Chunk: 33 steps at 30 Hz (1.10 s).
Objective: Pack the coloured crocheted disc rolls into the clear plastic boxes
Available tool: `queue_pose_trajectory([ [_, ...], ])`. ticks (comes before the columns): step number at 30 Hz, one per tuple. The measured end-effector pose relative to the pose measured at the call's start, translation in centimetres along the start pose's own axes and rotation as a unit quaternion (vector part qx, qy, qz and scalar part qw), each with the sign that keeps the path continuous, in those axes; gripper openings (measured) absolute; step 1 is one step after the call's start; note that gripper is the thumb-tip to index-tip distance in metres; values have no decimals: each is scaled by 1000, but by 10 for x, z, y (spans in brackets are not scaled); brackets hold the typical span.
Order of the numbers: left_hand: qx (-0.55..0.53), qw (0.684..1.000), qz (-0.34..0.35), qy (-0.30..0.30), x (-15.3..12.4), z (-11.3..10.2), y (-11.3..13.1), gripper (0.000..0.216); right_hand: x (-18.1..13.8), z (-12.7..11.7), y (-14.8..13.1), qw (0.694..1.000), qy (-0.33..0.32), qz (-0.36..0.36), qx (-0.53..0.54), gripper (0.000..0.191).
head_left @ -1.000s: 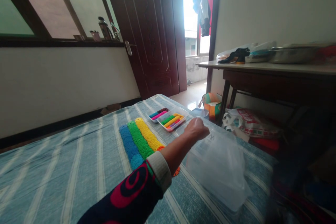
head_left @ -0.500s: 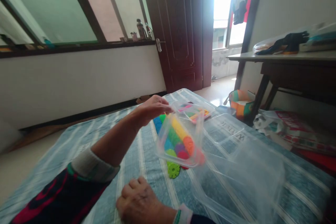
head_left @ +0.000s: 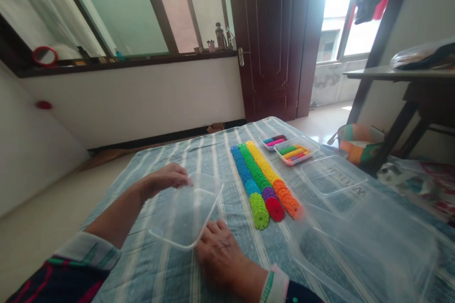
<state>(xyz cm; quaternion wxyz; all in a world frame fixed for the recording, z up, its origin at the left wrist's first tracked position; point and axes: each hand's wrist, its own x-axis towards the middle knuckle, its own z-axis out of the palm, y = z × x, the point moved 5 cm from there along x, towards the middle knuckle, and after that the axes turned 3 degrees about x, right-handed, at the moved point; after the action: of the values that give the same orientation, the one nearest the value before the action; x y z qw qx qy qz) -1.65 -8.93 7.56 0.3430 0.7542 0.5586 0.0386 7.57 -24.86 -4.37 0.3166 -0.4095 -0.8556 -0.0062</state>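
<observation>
My left hand (head_left: 167,179) grips the far edge of an empty clear plastic tray (head_left: 186,213), holding it tilted just above the striped blue cloth (head_left: 167,265). Resting on the cloth at the tray's near corner is my right hand (head_left: 218,251), fingers curled and touching the rim. To the right of the tray lie rows of coloured gear-shaped discs (head_left: 261,177): blue, green and yellow, ending in lime, purple, red and orange.
Two small clear trays with coloured pieces (head_left: 293,150) sit at the far end of the rows. A large clear plastic bin (head_left: 362,241) and a lid (head_left: 332,180) lie at right. A dark table (head_left: 401,104), a bag (head_left: 357,138) and a dark door (head_left: 275,38) stand beyond.
The clear tray has moved from mid-air over the disc rows to low on the left. My view swung left, and my right hand came forward to the tray's corner.
</observation>
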Motion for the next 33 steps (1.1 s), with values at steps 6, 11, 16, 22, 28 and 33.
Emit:
queue_pose_trajectory([
  [6,1,1000,-26,-6,7,-3,-28,30,-2,5,2,1000,-24,7,-12,5],
  [11,12,998,-57,-15,11,5,-50,23,-1,7,4,1000,-21,11,-3,3],
  [16,40,998,-52,15,18,11,-54,18,-2,9,6,999,-5,35,-1,3],
  [22,56,998,-14,31,20,25,-43,19,-3,8,11,998,41,53,-1,6],
  [28,55,998,17,15,22,42,-40,19,-6,5,16,995,86,53,-6,9],
  [33,41,998,45,-4,16,52,-38,20,-6,-9,14,991,130,25,-33,12],
])
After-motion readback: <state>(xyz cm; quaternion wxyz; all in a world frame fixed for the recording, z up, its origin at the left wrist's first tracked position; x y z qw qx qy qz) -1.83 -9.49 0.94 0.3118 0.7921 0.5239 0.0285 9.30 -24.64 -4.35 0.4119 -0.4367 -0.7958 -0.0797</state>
